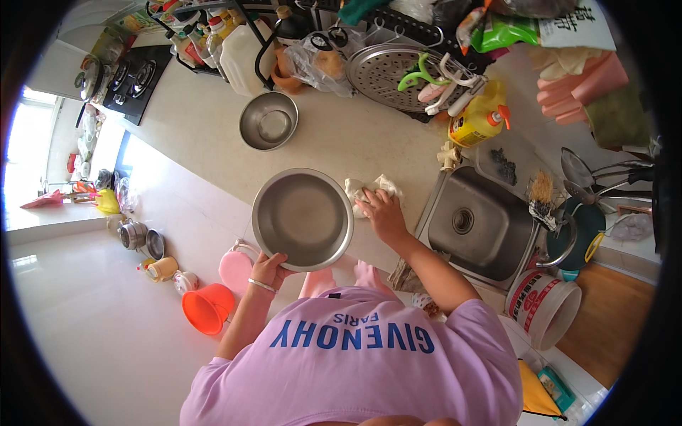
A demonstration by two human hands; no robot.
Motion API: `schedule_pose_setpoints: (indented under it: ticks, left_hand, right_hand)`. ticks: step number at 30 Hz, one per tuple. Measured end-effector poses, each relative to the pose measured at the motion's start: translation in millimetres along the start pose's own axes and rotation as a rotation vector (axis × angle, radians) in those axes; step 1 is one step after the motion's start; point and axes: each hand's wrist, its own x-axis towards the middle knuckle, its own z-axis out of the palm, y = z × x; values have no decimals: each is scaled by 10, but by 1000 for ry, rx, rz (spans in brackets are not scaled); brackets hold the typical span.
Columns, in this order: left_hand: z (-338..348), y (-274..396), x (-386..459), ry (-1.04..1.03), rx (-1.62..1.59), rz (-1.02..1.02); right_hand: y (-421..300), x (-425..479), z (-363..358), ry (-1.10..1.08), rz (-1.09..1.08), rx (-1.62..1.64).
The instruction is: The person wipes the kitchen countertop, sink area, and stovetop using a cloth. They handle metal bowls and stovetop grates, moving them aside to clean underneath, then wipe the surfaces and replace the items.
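A large round stainless steel basin [302, 219] is held at its near rim by my left hand [273, 270], its open side facing up. The inside of the basin looks bare. Just right of it, my right hand [381, 210] rests with spread fingers on a crumpled white cloth [391, 186], which lies on the beige countertop [335, 138]. Part of the cloth is hidden under my fingers. Farther back on the counter stands a smaller metal bowl [269, 121] with a bright round bottom.
To the right is a stainless steel sink [479, 226]; a yellow pump bottle [478, 120] stands behind it. A perforated steamer tray [394, 74] leans at the back beside a white jug [246, 58]. An orange bucket [206, 309] and a pink stool [236, 270] are at the lower left.
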Motion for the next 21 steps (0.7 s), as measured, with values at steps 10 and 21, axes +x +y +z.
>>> schedule_pose_setpoints:
  ticks: [10,21]
  left_hand:
    - [-357,93,-208,48,21,-21]
    - [-708,232,-349,64,1,6]
  right_hand:
    - [581,1839,-243,123,532,-27]
    - [-753,285,123,-10,-169,74]
